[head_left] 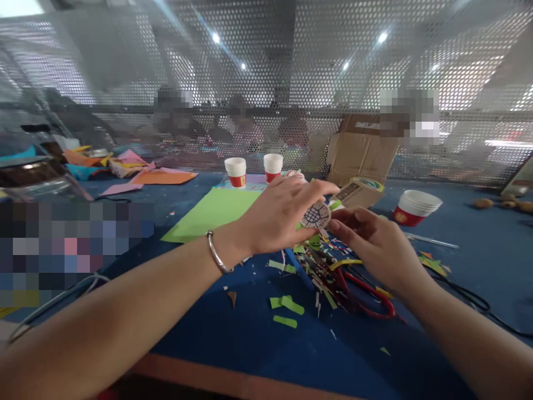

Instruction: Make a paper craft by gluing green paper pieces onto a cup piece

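Note:
My left hand (283, 214), with a bangle at its wrist, is closed around a round, pale piece (315, 215) with a pattern of dark lines on its face. Bits of light green paper (315, 241) show beside and below that piece. Close to its right edge, my right hand (370, 236) has its fingers bent together in a pinch; what lies between them is hidden. Under both hands is a heap of paper scraps (322, 272), with red-handled scissors (375, 311) among them. Cut green strips (287, 304) lie nearer to me.
A light green sheet (208, 214) lies left of the hands. Paper cups (235, 172) stand behind it, and another stack of cups (416, 207) is at right. Tape (370, 184) and a cardboard box (362, 147) are at the back. Coloured paper (164, 176) lies far left; a dark cable (466, 294) runs right.

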`<state>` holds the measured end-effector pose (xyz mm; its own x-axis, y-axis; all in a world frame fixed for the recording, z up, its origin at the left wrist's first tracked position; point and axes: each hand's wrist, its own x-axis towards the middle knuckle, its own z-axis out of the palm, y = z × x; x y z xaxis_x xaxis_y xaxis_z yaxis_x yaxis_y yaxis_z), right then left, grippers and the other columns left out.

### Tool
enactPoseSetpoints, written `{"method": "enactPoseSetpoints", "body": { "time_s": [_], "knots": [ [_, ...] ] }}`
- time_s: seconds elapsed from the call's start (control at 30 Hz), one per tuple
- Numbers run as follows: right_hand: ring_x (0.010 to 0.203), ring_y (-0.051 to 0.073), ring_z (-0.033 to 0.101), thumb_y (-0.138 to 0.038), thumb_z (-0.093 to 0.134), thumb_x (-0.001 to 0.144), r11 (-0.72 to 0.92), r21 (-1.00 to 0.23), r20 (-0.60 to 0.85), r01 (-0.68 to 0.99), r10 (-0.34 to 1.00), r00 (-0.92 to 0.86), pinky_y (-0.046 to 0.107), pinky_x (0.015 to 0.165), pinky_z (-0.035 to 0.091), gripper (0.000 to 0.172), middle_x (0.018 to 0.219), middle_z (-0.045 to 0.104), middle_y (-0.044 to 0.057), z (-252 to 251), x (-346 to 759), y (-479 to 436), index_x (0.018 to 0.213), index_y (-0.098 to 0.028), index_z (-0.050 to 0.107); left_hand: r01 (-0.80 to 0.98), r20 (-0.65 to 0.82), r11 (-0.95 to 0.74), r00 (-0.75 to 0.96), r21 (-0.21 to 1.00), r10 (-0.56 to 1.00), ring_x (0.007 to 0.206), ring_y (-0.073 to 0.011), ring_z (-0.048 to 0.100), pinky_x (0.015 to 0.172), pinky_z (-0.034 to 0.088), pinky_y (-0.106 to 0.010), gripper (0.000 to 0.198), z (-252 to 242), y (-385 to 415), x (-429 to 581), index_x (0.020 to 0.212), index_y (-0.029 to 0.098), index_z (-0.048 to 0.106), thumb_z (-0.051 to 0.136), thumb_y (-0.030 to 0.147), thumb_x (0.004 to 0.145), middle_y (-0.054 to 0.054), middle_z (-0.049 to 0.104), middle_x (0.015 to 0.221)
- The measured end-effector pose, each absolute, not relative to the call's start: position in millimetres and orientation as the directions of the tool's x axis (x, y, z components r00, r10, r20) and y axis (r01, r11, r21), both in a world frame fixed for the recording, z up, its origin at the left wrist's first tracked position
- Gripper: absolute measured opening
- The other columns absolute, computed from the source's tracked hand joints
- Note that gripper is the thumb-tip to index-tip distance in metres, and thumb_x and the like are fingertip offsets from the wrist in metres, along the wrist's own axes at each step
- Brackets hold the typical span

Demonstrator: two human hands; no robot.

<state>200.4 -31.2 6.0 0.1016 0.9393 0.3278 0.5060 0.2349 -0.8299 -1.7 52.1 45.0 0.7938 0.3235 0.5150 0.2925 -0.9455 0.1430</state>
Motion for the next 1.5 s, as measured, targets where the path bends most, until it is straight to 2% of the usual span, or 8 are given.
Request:
{"method": "enactPoseSetpoints", "body": {
  "time_s": [0.17, 0.3, 0.4, 0.5, 0.57, 0.73, 1.03, 1.5],
  "knots": [
    [0.073, 0.018, 0.063, -0.057, 0.073, 0.084, 0.224, -0.919, 0.274, 0.326, 0.955, 0.115, 0.03, 0.062, 0.046, 0.037, 0.082, 0.071, 0.003, 4.9, 200.5, -32.8, 0.089, -0.021, 0.07, 0.228, 0.531, -0.966, 0.808, 0.119, 0.256, 0.126, -0.0308, 0.052, 0.108, 0.029, -0.045, 0.051, 44.7, 41.2, 2.1, 0.139, 0.028, 0.047, 0.064, 0.022, 0.091, -0.007, 0.063, 0.137],
    [0.074, 0.017, 0.06, -0.056, 0.072, 0.085, 0.192, -0.937, 0.241, 0.29, 0.96, 0.141, 0.03, 0.066, 0.045, 0.037, 0.082, 0.071, 0.002, 4.8, 203.2, -32.7, 0.091, -0.02, 0.072, 0.186, 0.663, -0.964, 0.7, 0.189, 0.265, 0.138, -0.0298, 0.044, 0.117, 0.026, -0.045, 0.065, 39.9, 34.0, -1.9, 0.144, 0.028, 0.041, 0.071, 0.022, 0.087, -0.009, 0.052, 0.149],
    [0.078, 0.019, 0.061, -0.057, 0.073, 0.084, 0.182, -0.952, 0.225, 0.247, 0.961, 0.16, 0.031, 0.071, 0.047, 0.038, 0.084, 0.071, 0.003, 2.8, 205.6, -30.9, 0.091, -0.02, 0.072, 0.197, 0.697, -0.852, 0.501, 0.485, 0.512, 0.134, -0.0282, 0.048, 0.114, 0.033, -0.044, 0.07, 31.2, 35.7, -9.0, 0.143, 0.022, 0.039, 0.076, 0.022, 0.083, -0.015, 0.052, 0.144],
    [0.081, 0.02, 0.062, -0.057, 0.074, 0.083, 0.164, -0.959, 0.207, 0.23, 0.962, 0.176, 0.032, 0.074, 0.047, 0.038, 0.087, 0.071, 0.004, -0.3, 206.5, -29.2, 0.091, -0.019, 0.073, 0.068, 0.442, -0.523, 0.451, 0.85, 0.776, 0.12, -0.0268, 0.057, 0.104, 0.042, -0.045, 0.068, 21.7, 44.6, -13.9, 0.137, 0.02, 0.039, 0.077, 0.025, 0.081, -0.014, 0.062, 0.126],
    [0.084, 0.02, 0.062, -0.056, 0.074, 0.083, 0.16, -0.957, 0.204, 0.242, 0.964, 0.171, 0.032, 0.076, 0.047, 0.037, 0.089, 0.071, 0.004, -1.7, 206.0, -28.5, 0.09, -0.02, 0.073, -0.061, 0.249, -0.252, 0.496, 0.966, 0.832, 0.113, -0.0249, 0.062, 0.101, 0.045, -0.044, 0.066, 17.4, 50.1, -13.8, 0.135, 0.019, 0.04, 0.078, 0.025, 0.081, -0.012, 0.066, 0.116],
    [0.086, 0.021, 0.063, -0.056, 0.075, 0.082, 0.127, -0.959, 0.157, 0.254, 0.982, 0.102, 0.033, 0.08, 0.047, 0.037, 0.089, 0.073, 0.004, -2.5, 203.1, -27.4, 0.093, -0.02, 0.075, -0.175, 0.108, 0.004, 0.629, 0.985, 0.77, 0.088, -0.0192, 0.066, 0.08, 0.051, -0.036, 0.073, 13.2, 53.6, -7.7, 0.136, 0.019, 0.041, 0.083, 0.019, 0.076, -0.005, 0.068, 0.096],
    [0.077, 0.019, 0.061, -0.059, 0.07, 0.085, 0.13, -0.924, 0.159, 0.361, 0.986, 0.053, 0.031, 0.072, 0.046, 0.039, 0.086, 0.073, 0.003, -4.2, 203.1, -24.2, 0.092, -0.021, 0.076, -0.161, 0.108, -0.011, 0.607, 0.987, 0.787, 0.074, -0.0118, 0.064, 0.071, 0.052, -0.028, 0.067, 9.3, 54.2, -8.2, 0.129, 0.019, 0.048, 0.084, 0.013, 0.073, 0.002, 0.064, 0.083],
    [0.077, 0.022, 0.064, -0.056, 0.065, 0.089, 0.153, -0.9, 0.184, 0.409, 0.982, 0.039, 0.031, 0.069, 0.048, 0.038, 0.076, 0.071, 0.004, -3.2, 204.7, -23.8, 0.085, -0.021, 0.075, -0.072, 0.048, 0.003, 0.685, 0.997, 0.727, 0.079, -0.0146, 0.063, 0.074, 0.051, -0.032, 0.061, 6.0, 56.6, -10.4, 0.125, 0.018, 0.052, 0.084, 0.019, 0.074, -0.001, 0.064, 0.088]
  ]
}}
